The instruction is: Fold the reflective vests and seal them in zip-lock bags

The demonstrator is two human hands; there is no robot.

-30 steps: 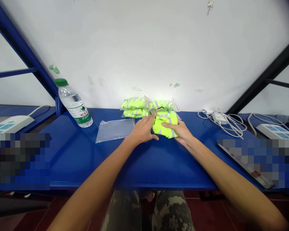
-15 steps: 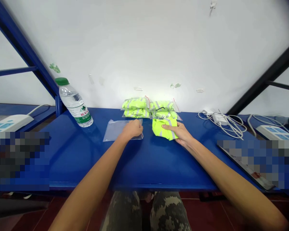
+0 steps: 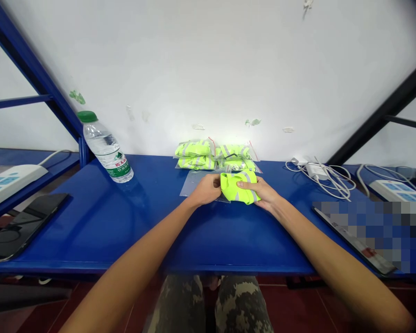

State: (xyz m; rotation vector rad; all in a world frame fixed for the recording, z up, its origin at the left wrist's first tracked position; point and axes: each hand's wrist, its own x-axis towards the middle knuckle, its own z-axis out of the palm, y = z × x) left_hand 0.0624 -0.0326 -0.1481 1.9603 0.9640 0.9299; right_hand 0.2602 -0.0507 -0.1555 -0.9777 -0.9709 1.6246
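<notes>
Folded yellow garment [image 3: 241, 188] is pinched by right hand [image 3: 263, 192] over table [image 3: 208, 243]; left hand [image 3: 207, 188] is curled at clear bag [image 3: 190, 183], grip indeterminate. Bagging is judged in hand; bag mouth should be held open next.

We are in a plain indoor room, perhaps a dormitory or makeshift workroom; we cannot tell which. We see a blue surface [image 3: 152, 249] against a patchy white wall [image 3: 208, 64], sloping posts [image 3: 33, 58], power strips [image 3: 19, 181], tangled cables [image 3: 338, 184] and red floor tiles [image 3: 293, 307].
</notes>
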